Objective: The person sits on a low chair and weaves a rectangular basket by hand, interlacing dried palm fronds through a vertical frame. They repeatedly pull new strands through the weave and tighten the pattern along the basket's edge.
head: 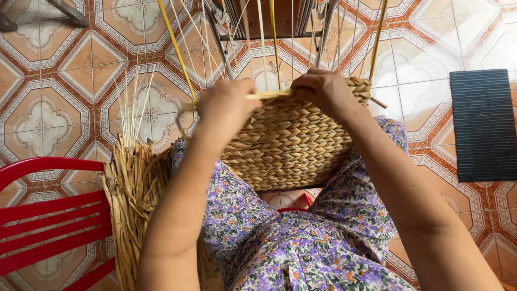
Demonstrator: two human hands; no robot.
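Note:
A half-woven basket [291, 145] of braided tan straw rests on my lap, its thin upright stakes [264, 37] rising from the top edge. My left hand [223, 108] pinches a flat straw strand [266, 95] at the basket's upper left rim. My right hand [323, 91] grips the same strand and the top row of weaving at the upper right. Both hands sit on the rim, a short gap apart. My floral trousers [301, 242] show below the basket.
A bundle of dried straw [132, 199] stands by my left knee. A red plastic chair [48, 215] is at the lower left. A dark ribbed mat [482, 124] lies on the patterned tile floor [64, 81] to the right. Metal frame legs [226, 32] stand behind the basket.

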